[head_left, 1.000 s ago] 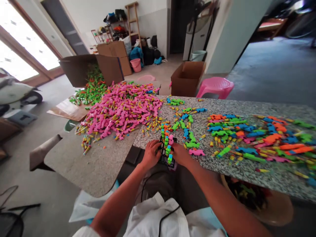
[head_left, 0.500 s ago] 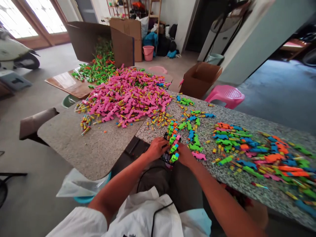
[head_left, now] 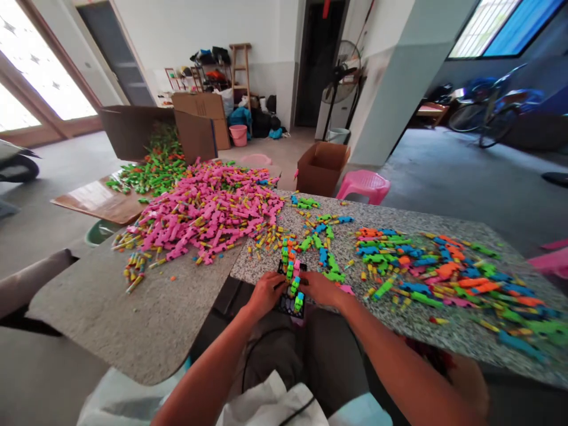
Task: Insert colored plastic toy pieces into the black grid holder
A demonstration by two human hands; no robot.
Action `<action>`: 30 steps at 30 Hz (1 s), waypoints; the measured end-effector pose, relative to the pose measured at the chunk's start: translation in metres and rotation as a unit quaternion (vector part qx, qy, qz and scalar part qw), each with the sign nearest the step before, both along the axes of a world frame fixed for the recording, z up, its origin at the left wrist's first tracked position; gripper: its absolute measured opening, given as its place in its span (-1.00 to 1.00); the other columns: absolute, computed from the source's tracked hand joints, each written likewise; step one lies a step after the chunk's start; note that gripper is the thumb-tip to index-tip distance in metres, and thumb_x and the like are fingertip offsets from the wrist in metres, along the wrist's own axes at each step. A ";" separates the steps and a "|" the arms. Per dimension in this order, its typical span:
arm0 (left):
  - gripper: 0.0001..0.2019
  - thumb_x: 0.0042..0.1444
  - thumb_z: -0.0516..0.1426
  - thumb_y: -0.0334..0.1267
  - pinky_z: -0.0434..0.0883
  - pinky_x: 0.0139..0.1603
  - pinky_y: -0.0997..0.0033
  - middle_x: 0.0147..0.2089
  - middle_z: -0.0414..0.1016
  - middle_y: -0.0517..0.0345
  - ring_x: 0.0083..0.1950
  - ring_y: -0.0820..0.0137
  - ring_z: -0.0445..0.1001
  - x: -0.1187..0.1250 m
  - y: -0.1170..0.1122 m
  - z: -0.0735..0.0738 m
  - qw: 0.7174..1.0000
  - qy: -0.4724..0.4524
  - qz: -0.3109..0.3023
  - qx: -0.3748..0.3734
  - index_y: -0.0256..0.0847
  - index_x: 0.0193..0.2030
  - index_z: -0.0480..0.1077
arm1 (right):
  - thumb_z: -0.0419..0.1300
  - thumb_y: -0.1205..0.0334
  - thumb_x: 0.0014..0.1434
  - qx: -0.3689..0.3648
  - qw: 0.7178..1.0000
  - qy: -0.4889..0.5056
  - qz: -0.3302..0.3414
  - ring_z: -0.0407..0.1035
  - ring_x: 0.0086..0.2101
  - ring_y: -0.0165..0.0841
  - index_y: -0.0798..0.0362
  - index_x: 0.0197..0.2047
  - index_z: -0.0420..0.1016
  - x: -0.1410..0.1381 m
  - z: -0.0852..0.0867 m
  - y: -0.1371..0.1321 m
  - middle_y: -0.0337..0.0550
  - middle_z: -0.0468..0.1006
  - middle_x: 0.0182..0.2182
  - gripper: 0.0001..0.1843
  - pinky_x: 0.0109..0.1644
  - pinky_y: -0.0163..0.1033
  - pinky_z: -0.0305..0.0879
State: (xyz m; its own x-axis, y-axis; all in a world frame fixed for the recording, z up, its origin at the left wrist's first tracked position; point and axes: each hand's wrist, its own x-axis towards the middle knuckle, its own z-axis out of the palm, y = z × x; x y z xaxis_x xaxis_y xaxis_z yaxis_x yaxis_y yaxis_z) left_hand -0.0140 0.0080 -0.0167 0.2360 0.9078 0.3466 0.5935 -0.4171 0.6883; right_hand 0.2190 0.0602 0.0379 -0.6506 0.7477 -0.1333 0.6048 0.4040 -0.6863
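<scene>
No legible text, label, brand or number on anything here

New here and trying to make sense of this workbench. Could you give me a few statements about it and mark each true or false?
1. The left hand and right hand both hold the rack. True.
2. The big pile is blue. False: it is pink.
3. A pink stool stands beyond the table. True.
4. The box beside the stool is shut. False: its flaps are open.
</scene>
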 end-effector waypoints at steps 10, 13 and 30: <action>-0.84 0.39 0.18 -0.20 0.50 0.04 0.30 -0.07 0.61 0.02 -0.01 0.29 0.56 -0.032 -0.024 0.002 1.000 0.005 0.029 0.007 -0.10 0.00 0.58 | 0.09 0.18 0.42 0.105 0.973 -0.141 -0.148 0.56 -0.01 -0.18 0.06 -0.04 0.70 -0.066 0.028 0.148 0.02 0.71 -0.05 -0.66 0.05 -0.24 0.34; -0.85 0.37 0.20 -0.22 0.50 0.06 0.29 -0.07 0.62 0.02 -0.01 0.29 0.56 -0.033 -0.024 -0.001 0.999 -0.003 0.036 0.004 -0.10 0.00 0.58 | 0.16 -0.07 0.40 0.077 0.965 -0.183 -0.174 0.56 0.04 -0.06 0.11 0.03 0.68 -0.116 0.025 0.178 0.18 0.67 0.02 -0.54 0.06 -0.18 0.38; -0.82 0.34 0.20 -0.21 0.49 0.06 0.26 -0.03 0.62 -0.01 0.01 0.23 0.58 -0.031 0.010 0.004 0.994 0.095 0.043 -0.006 -0.13 0.00 0.59 | 0.25 0.01 0.29 -0.145 0.917 0.236 -0.288 0.26 -0.62 -0.40 0.00 -0.43 0.38 -0.037 0.009 0.071 -0.29 0.34 -0.65 -0.66 -0.51 -0.31 0.28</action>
State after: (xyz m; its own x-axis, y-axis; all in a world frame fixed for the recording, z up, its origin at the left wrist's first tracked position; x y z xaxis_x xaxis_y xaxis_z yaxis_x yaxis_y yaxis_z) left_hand -0.0449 0.0182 -0.0132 0.2176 0.9316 0.2913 0.7469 -0.3510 0.5648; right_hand 0.1823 0.1314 0.0473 -0.1954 0.9629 -0.1859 0.2691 -0.1296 -0.9544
